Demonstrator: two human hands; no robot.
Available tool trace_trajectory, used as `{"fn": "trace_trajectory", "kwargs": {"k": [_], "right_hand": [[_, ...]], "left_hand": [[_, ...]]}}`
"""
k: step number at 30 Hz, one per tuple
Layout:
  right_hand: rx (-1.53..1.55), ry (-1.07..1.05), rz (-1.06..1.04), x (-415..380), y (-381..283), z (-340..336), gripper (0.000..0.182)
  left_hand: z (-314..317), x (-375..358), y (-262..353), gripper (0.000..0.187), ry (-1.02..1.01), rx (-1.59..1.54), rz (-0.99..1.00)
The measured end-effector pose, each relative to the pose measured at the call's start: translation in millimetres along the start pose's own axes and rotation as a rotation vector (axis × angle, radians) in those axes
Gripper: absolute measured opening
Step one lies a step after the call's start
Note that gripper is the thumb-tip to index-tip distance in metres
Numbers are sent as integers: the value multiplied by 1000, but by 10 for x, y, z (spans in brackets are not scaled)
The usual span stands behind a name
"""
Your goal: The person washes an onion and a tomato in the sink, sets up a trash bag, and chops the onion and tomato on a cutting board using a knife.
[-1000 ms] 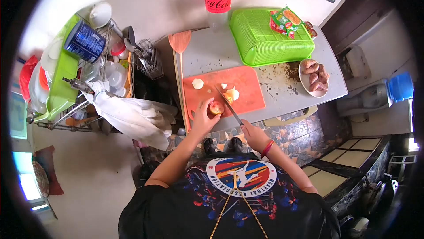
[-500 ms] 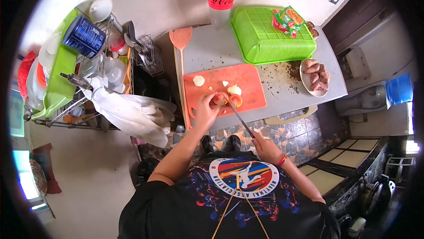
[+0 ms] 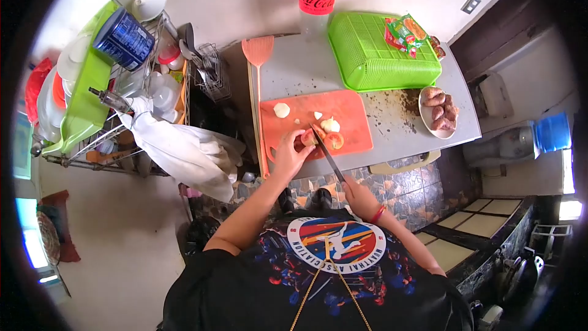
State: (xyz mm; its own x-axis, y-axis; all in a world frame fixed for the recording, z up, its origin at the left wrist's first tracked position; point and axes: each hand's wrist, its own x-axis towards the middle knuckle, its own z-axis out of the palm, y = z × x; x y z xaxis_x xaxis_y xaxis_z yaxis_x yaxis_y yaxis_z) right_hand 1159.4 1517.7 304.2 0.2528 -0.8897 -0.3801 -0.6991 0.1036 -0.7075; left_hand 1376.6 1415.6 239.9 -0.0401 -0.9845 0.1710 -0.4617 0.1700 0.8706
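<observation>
My left hand (image 3: 289, 154) is closed around a cut tomato (image 3: 308, 138) near the front edge of the red cutting board (image 3: 355, 107). A kitchen knife (image 3: 331, 162) is in my right hand (image 3: 360, 197), its blade slanting up to the tomato by my left fingertips. Another tomato piece (image 3: 334, 141), its cut face showing, lies just right of the blade. Behind it sits a whitish garlic bulb (image 3: 331, 124), with small pale bits close by. Toward the board's far left lies a round pale piece, like a peeled onion (image 3: 282, 110).
A pink fly swatter (image 3: 258, 55) lies along the table's left edge. At the back stand a Coca-Cola bottle (image 3: 316, 3) and an upturned green basket (image 3: 380, 55) with seasoning packets (image 3: 405, 32) on top. A plate of meat (image 3: 438, 110) is at right; a dish rack (image 3: 110, 147) stands left.
My right hand and the knife have shifted slightly left and up, the blade now steeper against the tomato. My left hand still holds the tomato. The whole view has shifted slightly.
</observation>
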Motion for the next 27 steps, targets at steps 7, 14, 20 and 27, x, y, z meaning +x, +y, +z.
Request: {"fn": "trace_trajectory", "kwargs": {"k": [7,14,20,27], "right_hand": [[-29,-1,-62,-115,-247,-82,41],[-84,-24,-3,-68,-253,3,42],[-51,87,-149,409,-2,306,42],[-88,-31,57,57,-136,182,34]], "left_hand": [[-116,71,147,40,-84,-52,-68],[-97,92,99,39,-133,-47,-89],[-39,39,-65,40,-46,76,74],[-63,10,20,40,-86,33,15]]}}
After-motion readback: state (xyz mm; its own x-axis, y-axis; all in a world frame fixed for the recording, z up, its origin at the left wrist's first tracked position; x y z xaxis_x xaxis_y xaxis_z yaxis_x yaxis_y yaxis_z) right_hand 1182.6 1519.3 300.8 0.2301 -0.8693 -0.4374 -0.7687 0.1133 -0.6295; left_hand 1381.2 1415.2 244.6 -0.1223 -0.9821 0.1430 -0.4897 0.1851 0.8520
